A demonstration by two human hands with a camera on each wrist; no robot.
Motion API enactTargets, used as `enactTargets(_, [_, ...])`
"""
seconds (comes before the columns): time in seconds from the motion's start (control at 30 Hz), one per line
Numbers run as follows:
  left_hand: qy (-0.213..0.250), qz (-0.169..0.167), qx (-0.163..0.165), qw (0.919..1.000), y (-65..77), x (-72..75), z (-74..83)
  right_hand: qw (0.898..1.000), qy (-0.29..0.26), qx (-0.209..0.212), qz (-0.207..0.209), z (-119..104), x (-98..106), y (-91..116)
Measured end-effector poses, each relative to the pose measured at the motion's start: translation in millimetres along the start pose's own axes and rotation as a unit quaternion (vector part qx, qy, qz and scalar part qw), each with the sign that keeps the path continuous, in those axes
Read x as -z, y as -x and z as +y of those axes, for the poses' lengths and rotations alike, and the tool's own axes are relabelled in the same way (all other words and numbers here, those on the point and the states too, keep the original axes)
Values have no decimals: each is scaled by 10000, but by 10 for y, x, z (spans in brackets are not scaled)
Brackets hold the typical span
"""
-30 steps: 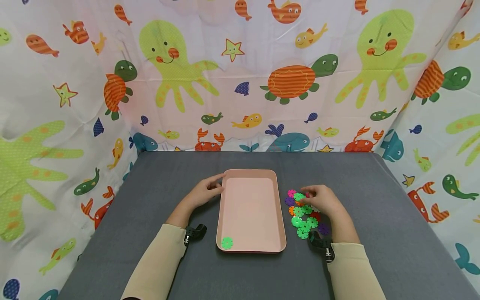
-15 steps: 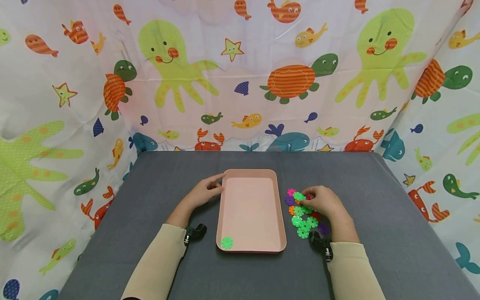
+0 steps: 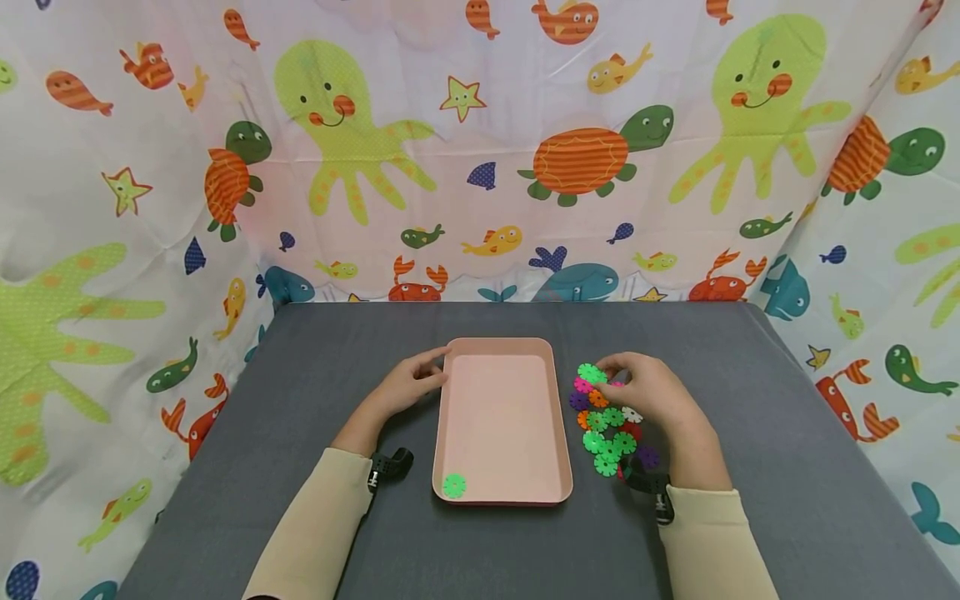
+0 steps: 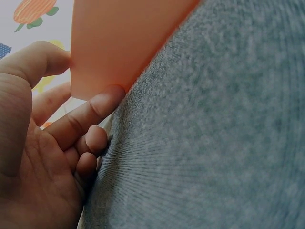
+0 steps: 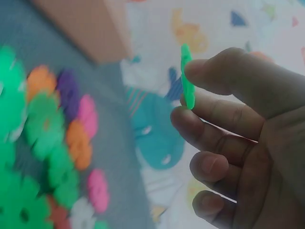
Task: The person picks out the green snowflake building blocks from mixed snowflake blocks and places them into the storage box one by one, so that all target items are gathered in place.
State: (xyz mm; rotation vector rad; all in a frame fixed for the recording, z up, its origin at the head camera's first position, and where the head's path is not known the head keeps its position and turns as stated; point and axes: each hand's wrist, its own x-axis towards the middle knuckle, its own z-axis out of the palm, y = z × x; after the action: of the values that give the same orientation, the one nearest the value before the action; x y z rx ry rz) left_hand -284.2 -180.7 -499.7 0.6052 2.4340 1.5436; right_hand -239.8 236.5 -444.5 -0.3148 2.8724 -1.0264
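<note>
My right hand [image 3: 651, 385] pinches a green notched disc [image 3: 591, 373], a flat snowflake-type building piece, at the far end of a pile of discs. In the right wrist view this green disc [image 5: 188, 78] stands edge-on between thumb and fingers, while the other two fingers curl free. Left of the pile lies a pink rectangular tray [image 3: 504, 425] with one green disc [image 3: 454, 486] in its near left corner. My left hand [image 3: 408, 385] rests its fingertips against the tray's far left side. Seen from the left wrist, the thumb and a finger touch the outer wall [image 4: 114, 47].
Loose discs in green, orange [image 3: 597, 398], purple [image 3: 580, 402], pink, red and white [image 3: 632, 414] lie overlapping right of the tray. A grey cloth [image 3: 345, 533] covers the table. A sea-animal curtain [image 3: 480, 167] encloses the back and sides.
My right hand has moved slightly away and up from the pile's middle, bringing a green disc to its far end. Orange and white discs beneath now show more. The left hand stays put.
</note>
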Motion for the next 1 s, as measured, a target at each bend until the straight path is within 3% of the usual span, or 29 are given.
enactTargets(0.17, [-73,14,104,9999,-52,-7,-128,9998,75,191,-5,-222,64,70])
enactTargets(0.33, [-116,74,131,9998,-116,-18,-309,9980,634,-16,73,-343,138,126])
enactTargets(0.5, [-74,108,90,9999,-121,-10,-349,9946,1004,-127,250,-401,198,167])
enactTargets(0.77, [-156,108,131,9997,-109,-3,-333,9960,610,326,560,-499,165,200])
enactTargets(1.0, [-178,94,163,9997,-109,2,-311,9922,141,956,781,-810,-103,199])
